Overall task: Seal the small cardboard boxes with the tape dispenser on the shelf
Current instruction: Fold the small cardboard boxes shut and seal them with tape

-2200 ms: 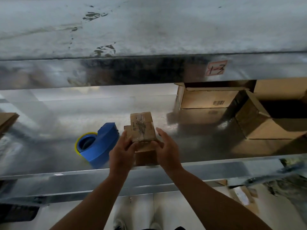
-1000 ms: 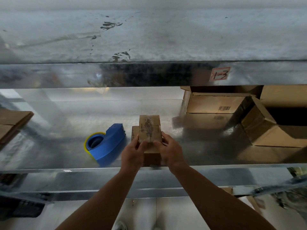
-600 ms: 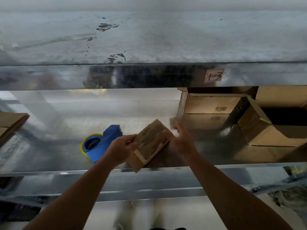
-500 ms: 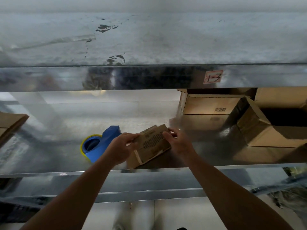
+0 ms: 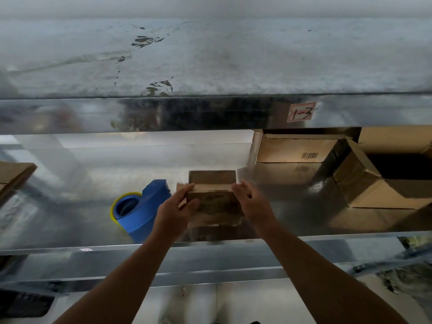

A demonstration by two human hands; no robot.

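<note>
Blue tape dispenser [image 5: 142, 206] unmoved, left hand [image 5: 174, 211] gripping the small cardboard box [image 5: 214, 203] just beside it, box now square (askew half a second ago), right hand [image 5: 251, 203] straight-fingered at its right edge, shiny metal shelf [image 5: 70, 218] underneath, larger cartons [image 5: 292, 153] right.

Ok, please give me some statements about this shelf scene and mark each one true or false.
1. The blue tape dispenser lies left of the small cardboard box. True.
2. The right hand holds the tape dispenser. False: it is at the box's right edge; nothing touches the dispenser.
3. The left hand grips the box's left side. True.
4. The shelf label reads 2-5. False: it reads 1-3.
5. The carton with a barcode stands left of the dispenser. False: it stands to the right, further back.
</note>
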